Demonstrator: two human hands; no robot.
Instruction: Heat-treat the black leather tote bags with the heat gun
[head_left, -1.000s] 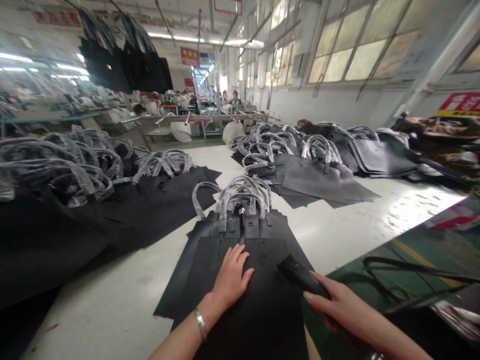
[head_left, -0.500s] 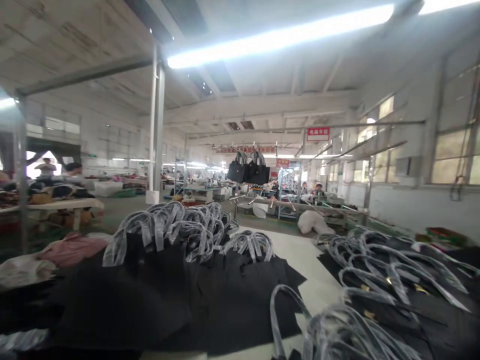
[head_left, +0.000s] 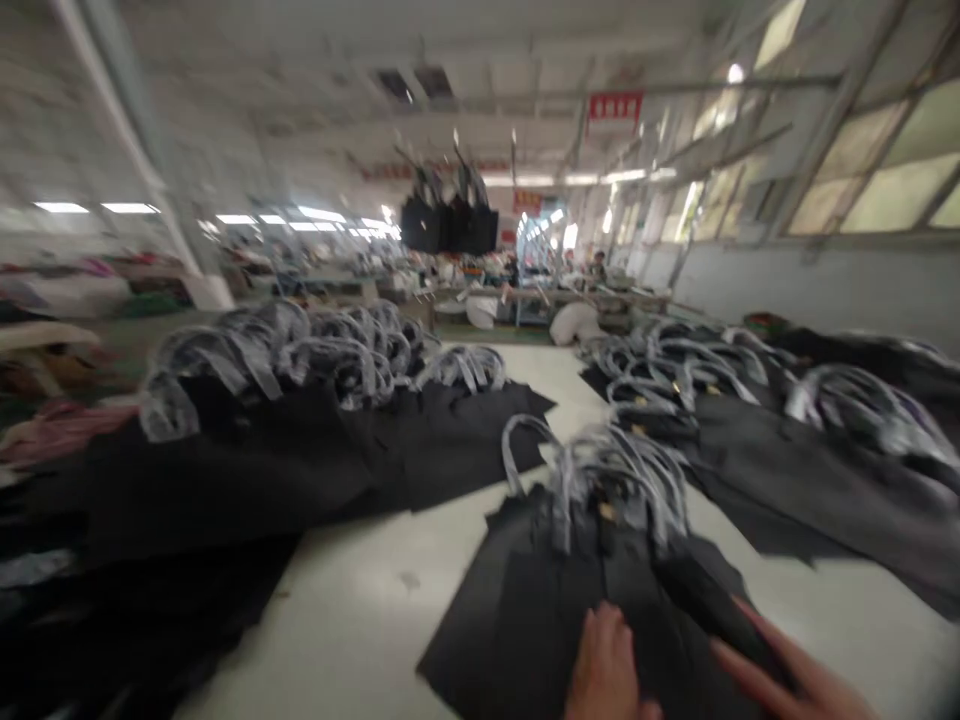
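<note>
Three spreads of black bag panels cover the white table (head_left: 352, 610), and the whole view is smeared by motion. At the left, the left heap (head_left: 247, 470) lies widest, its plastic-wrapped handles bunched along the far edge. Nearer the middle, close to the bottom edge, sits the middle stack (head_left: 525, 610): flat, dark, matte panels piled squarely, with their grey wrapped handles (head_left: 600, 470) arching up at the far end and small gold fittings showing between them.

The left hand (head_left: 604, 665) rests palm-down on top of this stack. Its fingers point away and look laid flat and close together, though the blur hides the tips. Just to its right, a black strip (head_left: 712, 600), long, narrow and dull like the panels, slants across the stack's near right corner. It lies against the fingers of the right hand (head_left: 802, 685), which reach out along it; I cannot tell whether they close around it. Further right, the right heaps (head_left: 787, 470) of the same panels and handles stretch toward the windowed wall.

Judging by this, the work in hand is steadying the top panel while the strip is brought to it. Any move from here would call for the left palm to keep the stack from sliding, and for the strip to be lined up squarely with the panel beneath. That would be easier once the view settles.
</note>
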